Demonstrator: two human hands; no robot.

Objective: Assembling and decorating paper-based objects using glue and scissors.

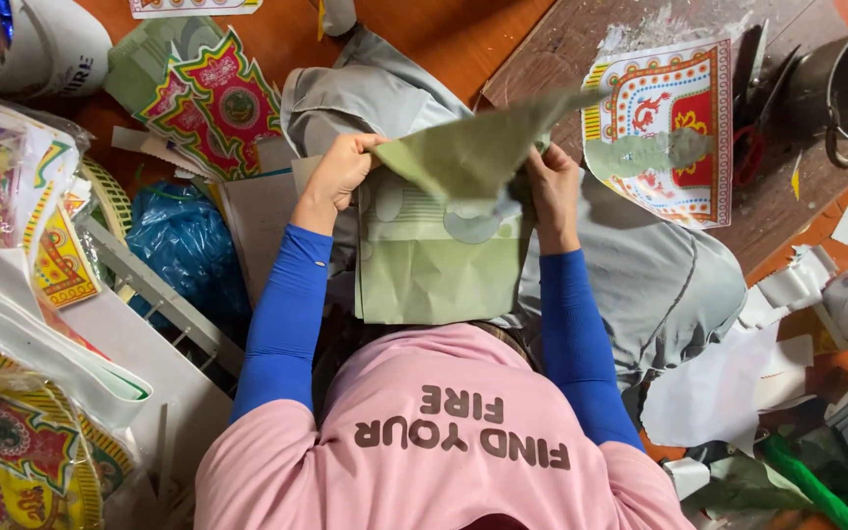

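At the centre of the frame, the left hand (338, 173) and right hand (552, 191) each pinch a side of a green paper sheet (439, 250) in a closed grip, lifting its top flap. A printed red-and-yellow paper (664, 98) lies upper right on the wooden surface (552, 49).

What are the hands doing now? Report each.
Left hand: closed on the green paper sheet.
Right hand: closed on the same sheet's other edge.
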